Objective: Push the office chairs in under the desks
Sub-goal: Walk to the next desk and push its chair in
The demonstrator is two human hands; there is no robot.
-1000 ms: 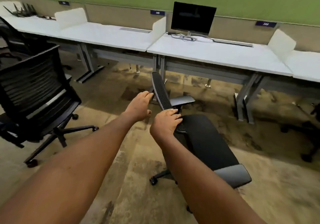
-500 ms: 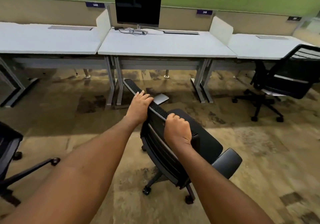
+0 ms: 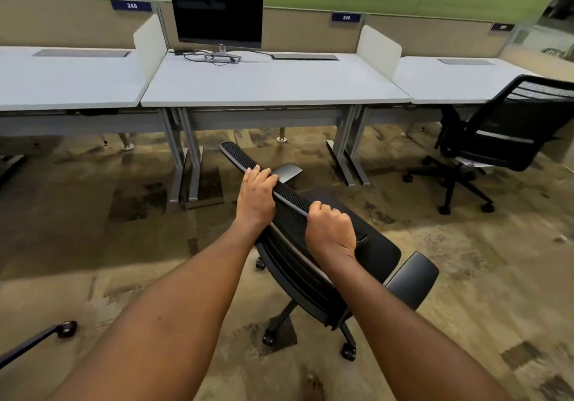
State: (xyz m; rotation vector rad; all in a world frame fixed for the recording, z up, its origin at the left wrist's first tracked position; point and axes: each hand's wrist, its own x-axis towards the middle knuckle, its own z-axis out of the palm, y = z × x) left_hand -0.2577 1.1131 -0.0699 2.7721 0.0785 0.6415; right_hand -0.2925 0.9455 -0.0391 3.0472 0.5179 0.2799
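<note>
A black mesh office chair [image 3: 298, 264] stands on the carpet in front of the middle white desk [image 3: 273, 86], turned at an angle with its seat toward the right. My left hand [image 3: 256, 197] grips the top edge of its backrest. My right hand [image 3: 330, 233] is clenched on the same edge, nearer to me. The chair's grey armrests show at either side, and its wheeled base shows below. The gap under the middle desk lies straight ahead between grey metal legs.
A second black chair [image 3: 509, 139] stands at the right, pulled out from the right desk [image 3: 450, 80]. A monitor [image 3: 217, 15] with cables sits on the middle desk. Another chair's leg and caster [image 3: 66, 329] poke in at bottom left. White dividers separate the desks.
Both hands went from reaching for the chair to gripping its backrest top. The view swung right and closer to the desks, so the middle desk now lies ahead.
</note>
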